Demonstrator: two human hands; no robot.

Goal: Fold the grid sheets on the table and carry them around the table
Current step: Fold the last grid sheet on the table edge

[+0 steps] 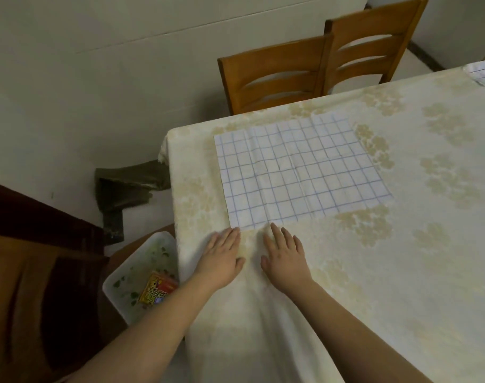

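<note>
A white sheet with a blue grid [299,170] lies unfolded and flat near the table's corner, creased by old fold lines. My left hand [222,255] rests palm down on the tablecloth, its fingertips just at the sheet's near edge. My right hand [285,254] lies flat beside it, fingers spread, the index fingertip touching the same edge. Neither hand holds anything. Another grid sheet [483,73], folded, sits at the far right edge of the table, partly cut off by the frame.
The table [415,244] wears a cream floral cloth that hangs over the near-left corner. Two wooden chairs [313,70] stand at the far side. A white bin [136,280] with a yellow packet sits on the floor left of the table, beside a dark wooden chair.
</note>
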